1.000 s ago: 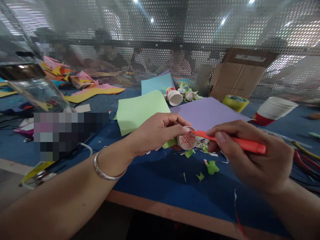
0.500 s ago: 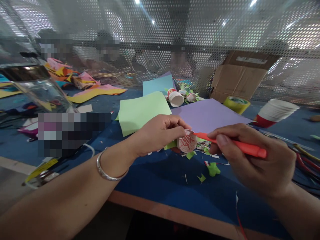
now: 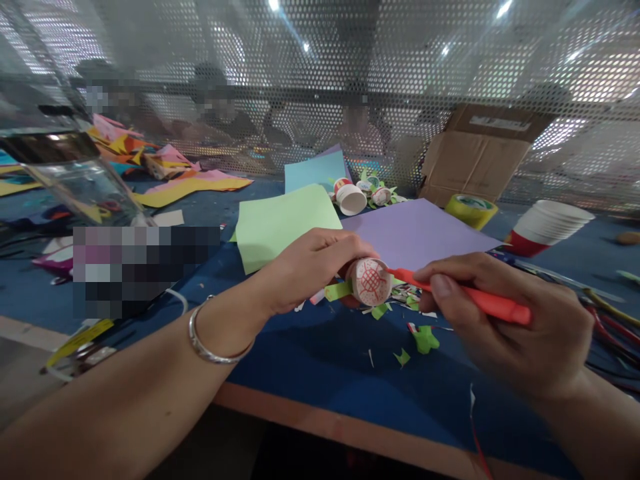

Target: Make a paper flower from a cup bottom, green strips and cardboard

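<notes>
**Orange-red plastic marker pen (image 3: 500,307) at the edge of a small, round white paper cup base (image 3: 372,283)**

The cup base is above the bench (image 3: 310,363), its left and upper side clasped by the left hand (image 3: 334,257). The right hand (image 3: 515,327), pinched round the pen, is to its right; the pen's long axis slants down rightward from the base's upper right edge. Whether the tip touches, I cannot tell. The face shows a red lattice, lines and dots; a green paper strip (image 3: 337,291) juts left.
</notes>
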`<state>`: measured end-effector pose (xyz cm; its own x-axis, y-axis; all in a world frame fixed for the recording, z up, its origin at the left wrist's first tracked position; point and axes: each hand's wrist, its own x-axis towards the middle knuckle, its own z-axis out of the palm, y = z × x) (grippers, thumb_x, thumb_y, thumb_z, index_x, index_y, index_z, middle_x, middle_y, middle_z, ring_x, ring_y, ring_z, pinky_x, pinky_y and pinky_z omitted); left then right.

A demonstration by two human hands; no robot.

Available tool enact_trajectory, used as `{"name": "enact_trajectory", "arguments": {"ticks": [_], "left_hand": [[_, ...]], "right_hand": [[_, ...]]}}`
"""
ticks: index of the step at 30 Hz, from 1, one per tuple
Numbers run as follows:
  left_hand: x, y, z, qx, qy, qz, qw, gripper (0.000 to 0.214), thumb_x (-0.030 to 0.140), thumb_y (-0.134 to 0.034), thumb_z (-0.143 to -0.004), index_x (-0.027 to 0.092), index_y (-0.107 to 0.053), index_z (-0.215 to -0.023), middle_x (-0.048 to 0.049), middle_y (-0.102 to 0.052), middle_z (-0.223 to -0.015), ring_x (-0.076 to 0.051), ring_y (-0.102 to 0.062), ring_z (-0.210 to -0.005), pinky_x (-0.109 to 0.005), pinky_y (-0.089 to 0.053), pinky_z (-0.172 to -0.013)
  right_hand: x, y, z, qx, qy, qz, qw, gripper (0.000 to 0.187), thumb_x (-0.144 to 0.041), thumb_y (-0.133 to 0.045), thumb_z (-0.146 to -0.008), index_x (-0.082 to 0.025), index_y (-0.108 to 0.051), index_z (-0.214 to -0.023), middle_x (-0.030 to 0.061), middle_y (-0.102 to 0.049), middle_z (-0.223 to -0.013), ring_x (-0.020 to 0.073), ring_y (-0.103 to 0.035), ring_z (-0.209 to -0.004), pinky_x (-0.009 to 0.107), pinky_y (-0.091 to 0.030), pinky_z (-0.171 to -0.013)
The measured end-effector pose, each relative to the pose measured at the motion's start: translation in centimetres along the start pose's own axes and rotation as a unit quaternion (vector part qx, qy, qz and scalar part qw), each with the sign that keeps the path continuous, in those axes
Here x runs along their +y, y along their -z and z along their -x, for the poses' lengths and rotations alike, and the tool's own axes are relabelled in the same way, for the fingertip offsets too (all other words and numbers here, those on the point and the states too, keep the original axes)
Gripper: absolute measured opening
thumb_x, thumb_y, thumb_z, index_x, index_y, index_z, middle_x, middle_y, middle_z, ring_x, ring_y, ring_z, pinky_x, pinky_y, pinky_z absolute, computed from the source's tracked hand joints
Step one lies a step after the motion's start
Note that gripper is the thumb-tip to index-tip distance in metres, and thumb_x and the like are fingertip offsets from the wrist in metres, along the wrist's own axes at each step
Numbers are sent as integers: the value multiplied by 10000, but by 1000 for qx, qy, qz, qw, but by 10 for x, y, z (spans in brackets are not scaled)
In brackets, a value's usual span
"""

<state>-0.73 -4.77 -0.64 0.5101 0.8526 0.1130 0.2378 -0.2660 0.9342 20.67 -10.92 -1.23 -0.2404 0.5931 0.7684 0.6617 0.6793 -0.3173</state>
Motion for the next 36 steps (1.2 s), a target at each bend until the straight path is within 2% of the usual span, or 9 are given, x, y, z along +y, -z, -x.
{"name": "enact_trajectory", "arguments": {"ticks": [4,9,12,17,25,30,36], "left_hand": [[0,0,-1,-33,46,83,995,369,441,-511,-938,158,-735,-864,-55,-704,-766,-142,-653,-642,-198,-485,-513],[-2,1,-4,-20,58,125,990,360,445,-509,-942,167,-737,-916,-45,-705,-769,-140,-650,-619,-206,-475,-513],[-2,1,-4,-16,59,117,991,351,449,-525,-936,174,-737,-885,-42,-698,-763,-140,-643,-620,-206,-454,-497],[-2,1,-3,-15,45,109,993,343,449,-535,-936,181,-744,-891,-36,-678,-773,-143,-646,-635,-211,-443,-491],[0,0,-1,-22,49,95,994,341,450,-541,-941,174,-721,-855,-29,-657,-771,-128,-620,-619,-211,-438,-492],[3,-1,0,-16,44,83,995,322,426,-556,-935,163,-725,-859,-33,-648,-800,-121,-606,-647,-210,-458,-520],[3,0,-1,-26,38,80,996,318,428,-556,-934,164,-721,-866,-35,-648,-816,-129,-606,-672,-199,-437,-498]], "right_hand": [[0,0,1,5,9,22,1000,127,-153,-601,-922,-243,-651,-849,-54,-702,-668,91,-644,-535,247,-507,-593],[0,1,1,-5,6,20,1000,126,-154,-594,-928,-245,-649,-859,-50,-705,-670,92,-656,-558,245,-508,-595],[0,1,0,-9,16,15,1000,125,-160,-586,-931,-252,-645,-870,-47,-697,-659,100,-646,-542,260,-509,-585],[-3,2,1,-11,-10,34,999,129,-191,-569,-945,-259,-636,-858,-45,-688,-648,108,-643,-542,278,-493,-567],[-5,2,1,-4,-14,24,1000,123,-187,-575,-941,-267,-635,-868,-55,-696,-661,101,-649,-546,269,-497,-564],[-4,1,1,-4,-4,8,1000,134,-158,-580,-929,-259,-636,-859,-64,-711,-684,81,-657,-563,244,-519,-607],[-2,0,1,-3,24,-2,1000,126,-146,-599,-920,-244,-650,-860,-62,-711,-682,75,-658,-547,228,-513,-581]]}}
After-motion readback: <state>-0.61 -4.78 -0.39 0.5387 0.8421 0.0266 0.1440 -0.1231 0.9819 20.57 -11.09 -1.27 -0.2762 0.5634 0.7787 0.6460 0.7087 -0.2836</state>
